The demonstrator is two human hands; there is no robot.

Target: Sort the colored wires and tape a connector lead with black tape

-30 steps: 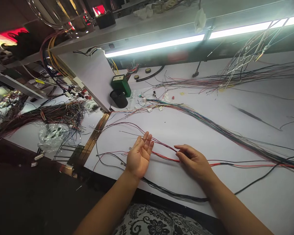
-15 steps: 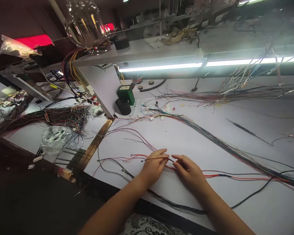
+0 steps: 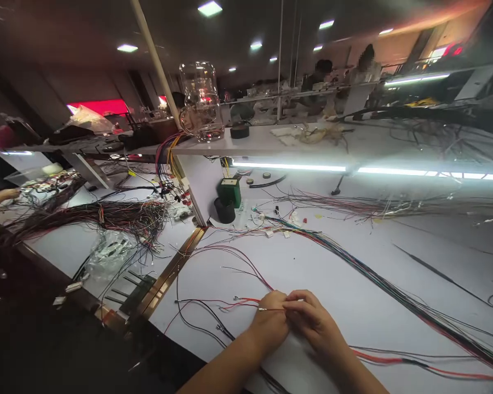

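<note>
My left hand (image 3: 271, 320) is closed over red wires (image 3: 247, 299), whose ends with metal terminals stick out to its left. Beside it, my right hand (image 3: 314, 323) pinches a thin dark red wire (image 3: 274, 310) between thumb and finger. This wire lies across the back of my left hand, its bright metal tip pointing left. Both hands touch each other. Black wires (image 3: 205, 311) with terminals run under my left forearm. A red-and-black wire bundle (image 3: 378, 359) extends right from beneath my right wrist.
A long multicoloured wire bundle (image 3: 361, 265) crosses the bench diagonally. A dark pointed tool (image 3: 439, 271) lies at right. A green box (image 3: 229, 192) and black cup (image 3: 224, 210) stand by the divider (image 3: 193, 180). A glass jug (image 3: 203, 106) sits on the shelf. Another person's hand (image 3: 8, 194) shows far left.
The view has tilted up. My right hand has come against my left and now pinches the dark red wire near its end. My left fingers have curled in.
</note>
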